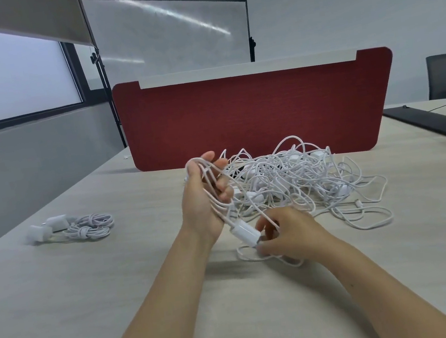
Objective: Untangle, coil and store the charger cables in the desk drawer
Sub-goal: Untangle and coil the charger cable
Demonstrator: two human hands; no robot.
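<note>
Soft even light — wide-angle bending at edges.

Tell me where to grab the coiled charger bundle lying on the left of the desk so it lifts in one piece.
Pinch the coiled bundle at its wrapped waist, coming straight down from above. It lies flat, loops fan out either side of that wrap, and the white plugs sit at the left end, so it should stay together.

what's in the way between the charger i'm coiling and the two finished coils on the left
Nothing visible: only bare desk lies between your left hand, holding the cable loops, and the coiled chargers. The cable runs on under your right hand; whether the tangled pile snags it cannot be told.
</note>
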